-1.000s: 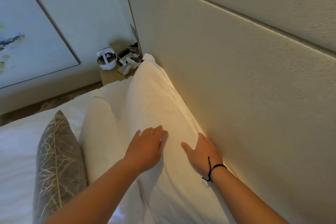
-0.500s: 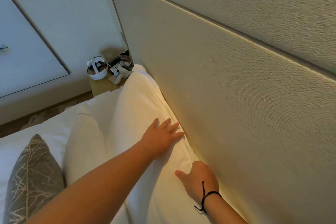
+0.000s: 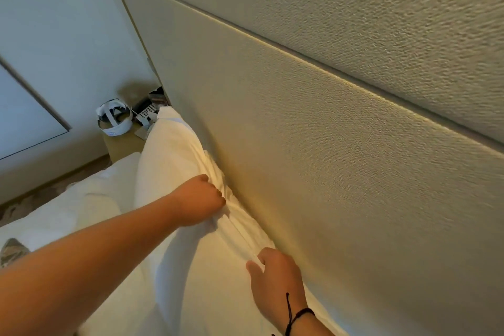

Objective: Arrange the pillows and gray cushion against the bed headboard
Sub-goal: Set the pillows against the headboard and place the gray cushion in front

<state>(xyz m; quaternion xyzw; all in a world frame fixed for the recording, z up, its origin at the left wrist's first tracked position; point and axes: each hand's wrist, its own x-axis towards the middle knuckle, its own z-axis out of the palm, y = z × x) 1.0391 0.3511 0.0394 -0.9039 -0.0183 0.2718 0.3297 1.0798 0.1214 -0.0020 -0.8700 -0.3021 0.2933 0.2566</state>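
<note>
Against the headboard (image 3: 313, 161) stands the back pillow (image 3: 174, 153), upright on its long edge with its top seam touching the padded panel, and both hands are on that seam. The left hand (image 3: 197, 200) has its fingers curled tight into the cloth, bunching a fold near the middle of the pillow; the right hand (image 3: 275, 278), with a black cord at the wrist, lies nearer the camera at the pillow's top edge, fingers bent and seemingly pinching the fabric, though the fingertips are hidden, so I cannot tell how firm that hold is. A second pillow (image 3: 109, 185) lies in front of the first, lower on the bed (image 3: 32, 226). Only a corner of the gray cushion (image 3: 11, 252) shows at the left edge, well apart from the hands. Beyond the pillows a nightstand (image 3: 122, 144) carries a white headset (image 3: 113, 118) and a phone (image 3: 146, 112). The step in hand looks like seating the back pillow square against the panel. Next, judging by the layout, comes a tug to even the seam, then letting go, propping the front pillow against it and fetching the cushion.
</note>
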